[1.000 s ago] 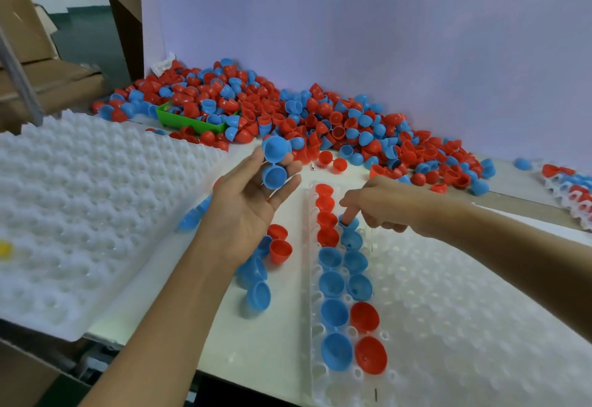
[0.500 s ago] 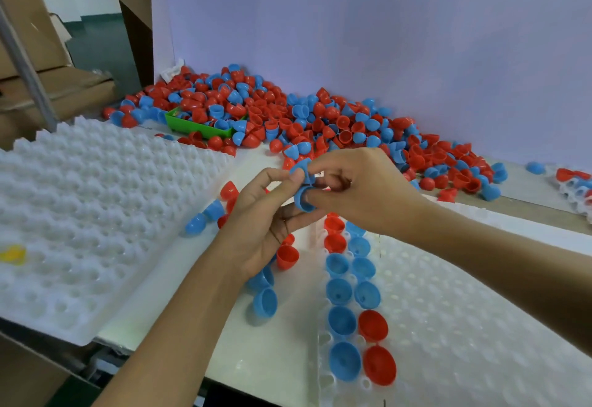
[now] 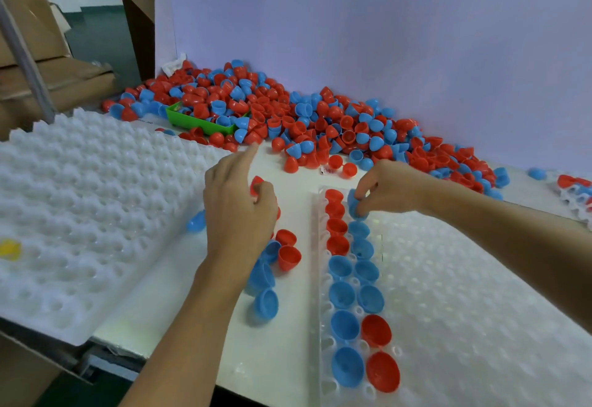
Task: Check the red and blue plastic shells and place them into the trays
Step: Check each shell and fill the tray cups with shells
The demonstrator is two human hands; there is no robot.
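The white table [image 3: 288, 163] carries everything. At its far side, against the pale wall, a wide pile of red and blue shells [image 3: 320, 124] spreads beyond both my hands, with a green bin [image 3: 195, 121] half buried in it on the left. A big white dimpled tray [image 3: 80, 201] lies to the left of my left arm. The clear tray [image 3: 464, 294] sits under my right forearm; its two leftmost columns are filled with shells, open side up, red ones and blue ones mixed along the rows.

Between the trays a small cluster of loose shells [image 3: 275, 265] lies on the table, just beside and partly under my left wrist.

My left hand [image 3: 237, 211] hovers over that cluster, palm down, index finger stretched toward the pile; the thumb and curled fingers pinch a red shell [image 3: 256, 182], mostly hidden by the hand.

My right hand [image 3: 390, 188] is at the far end of the clear tray's second column, fingertips curled down around a blue shell [image 3: 354, 203], which sits directly behind the filled blue pockets of that column. I cannot tell whether it already rests in its pocket.
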